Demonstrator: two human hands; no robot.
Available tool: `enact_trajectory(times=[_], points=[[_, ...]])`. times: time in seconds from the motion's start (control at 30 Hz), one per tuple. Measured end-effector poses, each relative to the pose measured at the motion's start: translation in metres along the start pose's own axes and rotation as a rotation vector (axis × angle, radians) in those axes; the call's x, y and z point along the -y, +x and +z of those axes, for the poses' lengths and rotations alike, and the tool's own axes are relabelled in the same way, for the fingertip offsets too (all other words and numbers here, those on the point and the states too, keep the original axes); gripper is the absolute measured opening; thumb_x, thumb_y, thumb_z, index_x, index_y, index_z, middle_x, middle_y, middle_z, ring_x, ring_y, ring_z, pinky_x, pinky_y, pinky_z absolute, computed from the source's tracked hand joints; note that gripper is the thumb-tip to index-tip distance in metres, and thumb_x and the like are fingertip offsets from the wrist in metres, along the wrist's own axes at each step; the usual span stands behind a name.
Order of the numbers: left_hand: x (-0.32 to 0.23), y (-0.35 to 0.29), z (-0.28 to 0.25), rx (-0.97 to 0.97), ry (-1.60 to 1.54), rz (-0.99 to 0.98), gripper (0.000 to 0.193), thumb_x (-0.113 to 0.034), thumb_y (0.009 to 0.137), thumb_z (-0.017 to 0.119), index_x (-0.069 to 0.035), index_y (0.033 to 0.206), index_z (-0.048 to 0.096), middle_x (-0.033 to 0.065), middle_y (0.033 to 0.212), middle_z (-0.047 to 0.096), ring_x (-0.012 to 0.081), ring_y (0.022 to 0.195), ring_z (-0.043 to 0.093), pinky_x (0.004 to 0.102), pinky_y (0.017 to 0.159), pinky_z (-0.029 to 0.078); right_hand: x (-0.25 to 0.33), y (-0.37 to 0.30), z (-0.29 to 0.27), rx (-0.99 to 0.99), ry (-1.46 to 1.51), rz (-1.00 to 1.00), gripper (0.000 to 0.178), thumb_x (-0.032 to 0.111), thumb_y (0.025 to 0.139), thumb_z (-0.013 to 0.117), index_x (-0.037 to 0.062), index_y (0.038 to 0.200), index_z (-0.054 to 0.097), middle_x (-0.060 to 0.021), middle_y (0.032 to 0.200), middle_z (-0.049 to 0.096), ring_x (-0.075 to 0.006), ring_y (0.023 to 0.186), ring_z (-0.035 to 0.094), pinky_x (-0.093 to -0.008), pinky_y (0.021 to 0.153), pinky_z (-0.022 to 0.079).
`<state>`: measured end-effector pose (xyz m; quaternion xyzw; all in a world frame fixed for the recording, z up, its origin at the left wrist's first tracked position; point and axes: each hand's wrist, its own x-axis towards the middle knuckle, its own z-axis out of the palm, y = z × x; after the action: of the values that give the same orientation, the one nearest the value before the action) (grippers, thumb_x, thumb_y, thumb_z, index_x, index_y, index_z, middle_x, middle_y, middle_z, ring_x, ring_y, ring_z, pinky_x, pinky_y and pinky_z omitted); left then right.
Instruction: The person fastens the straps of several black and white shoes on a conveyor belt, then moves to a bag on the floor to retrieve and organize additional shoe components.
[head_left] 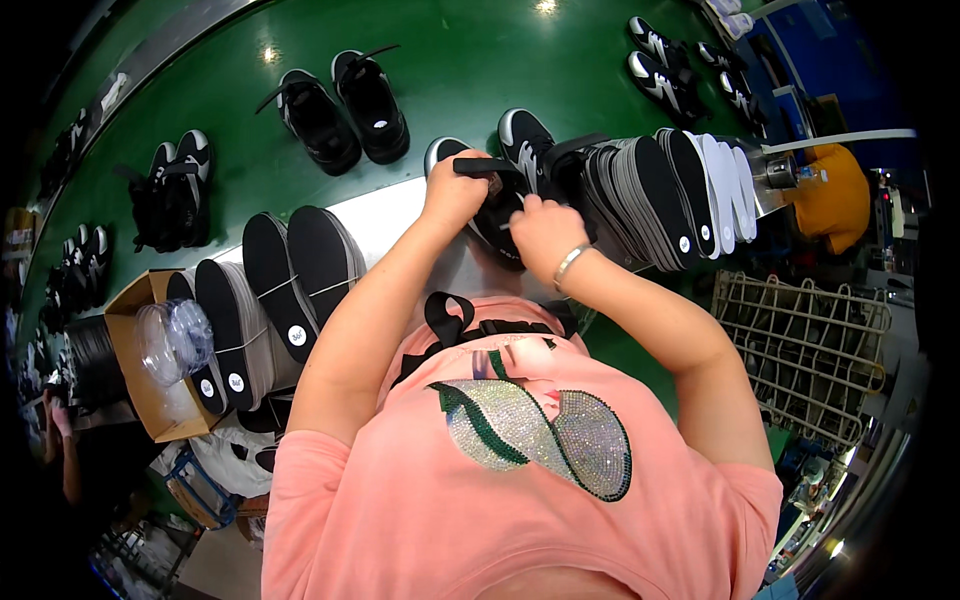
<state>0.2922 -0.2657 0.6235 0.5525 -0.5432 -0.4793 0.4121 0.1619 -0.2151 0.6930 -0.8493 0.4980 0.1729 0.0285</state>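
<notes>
A black sneaker with a silver toe (pixel 490 228) lies before me at the table's near edge, its opening toward me. My left hand (pixel 455 192) is closed on its upper, beside a black strap (pixel 488 167) that sticks out over the opening. My right hand (pixel 547 236) is closed at the shoe's right side, with a thin pale piece showing at its fingers. What that piece is I cannot make out. Just right of it lies a second sneaker (pixel 523 140), partly hidden by a stack of insoles (pixel 640 190) with black tops.
More black sneakers (pixel 370 105) stand in pairs on the green table (pixel 470 50). On the left are banded insole bundles (pixel 268 265) and a cardboard box (pixel 150 290) holding clear plastic rolls (pixel 175 340). A wire rack (pixel 800 350) stands to my right. Another person's hand (pixel 62 418) shows at far left.
</notes>
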Motion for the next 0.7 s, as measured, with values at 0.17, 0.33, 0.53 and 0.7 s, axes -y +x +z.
enact_trajectory(times=[0.17,0.33,0.53,0.7], points=[[0.001,-0.004,0.006,-0.048,0.036,-0.039,0.018,-0.011,0.068,0.052,-0.005,0.081,0.063,0.0145,0.072,0.062,0.0308,0.071,0.059,0.0337,0.065,0.046,0.001,0.008,0.025,-0.056,0.161,-0.022,0.013,0.014,0.072,0.052,0.0053,0.079,0.060,-0.0117,0.087,0.055,-0.0250,0.084,0.056,-0.0356,0.070,0.046],[-0.001,-0.005,0.007,-0.090,0.086,-0.044,0.016,-0.014,0.071,0.052,-0.007,0.081,0.063,0.0138,0.072,0.062,0.0315,0.071,0.059,0.0350,0.064,0.046,-0.013,-0.030,-0.015,0.131,0.120,0.070,0.033,0.031,0.070,0.061,0.0055,0.090,0.055,-0.0121,0.089,0.056,-0.0264,0.083,0.056,-0.0418,0.072,0.042],[-0.003,-0.009,0.008,-0.105,0.105,-0.020,0.015,-0.016,0.072,0.053,-0.008,0.081,0.063,0.0134,0.071,0.062,0.0311,0.070,0.060,0.0349,0.064,0.046,-0.019,-0.031,-0.013,-0.060,0.067,-0.086,0.010,0.015,0.069,0.055,0.0066,0.071,0.060,-0.0083,0.076,0.059,-0.0238,0.077,0.058,-0.0343,0.060,0.047],[-0.005,-0.011,0.006,-0.106,0.078,-0.026,0.016,-0.015,0.070,0.057,-0.008,0.082,0.063,0.0132,0.072,0.062,0.0304,0.070,0.060,0.0343,0.064,0.046,-0.007,0.006,0.031,-0.130,0.071,-0.193,0.009,0.011,0.069,0.054,0.0071,0.073,0.060,-0.0093,0.075,0.060,-0.0252,0.074,0.059,-0.0352,0.060,0.048]])
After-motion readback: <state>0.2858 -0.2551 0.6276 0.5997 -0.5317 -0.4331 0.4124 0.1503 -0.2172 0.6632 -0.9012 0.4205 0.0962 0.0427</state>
